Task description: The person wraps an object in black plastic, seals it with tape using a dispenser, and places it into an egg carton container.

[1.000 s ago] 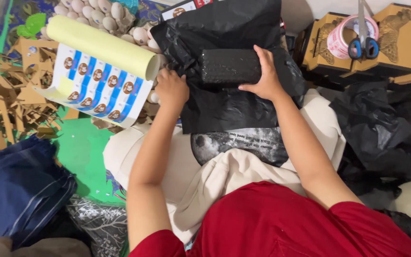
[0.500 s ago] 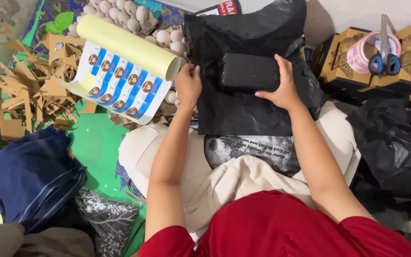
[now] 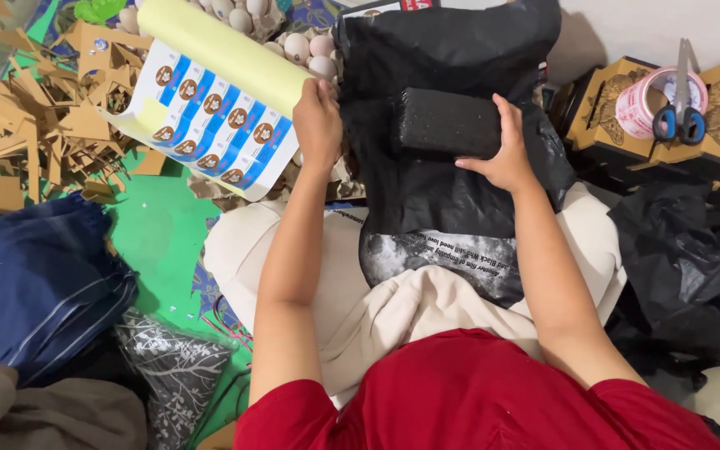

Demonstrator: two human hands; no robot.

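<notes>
A black plastic bag (image 3: 452, 200) lies spread over my lap. On it rests a small black wrapped parcel (image 3: 447, 123), and my right hand (image 3: 506, 150) grips that parcel's right end. My left hand (image 3: 318, 121) is curled at the bag's left edge, right where the end of a half-rolled sticker sheet (image 3: 210, 100) with a yellow backing meets it. What the left fingers pinch is hidden.
Cardboard scraps (image 3: 35, 142) are piled at the left and eggs (image 3: 310, 46) sit beyond the sticker sheet. A pink tape roll (image 3: 639, 104) and blue-handled scissors (image 3: 681, 117) rest on brown boxes (image 3: 602, 108). Folded dark blue cloth (image 3: 35, 283) and crumpled black bags (image 3: 677, 267) flank my legs.
My left hand has slid up and left along the bag's edge to the sticker sheet's end. The right hand keeps its hold on the parcel.
</notes>
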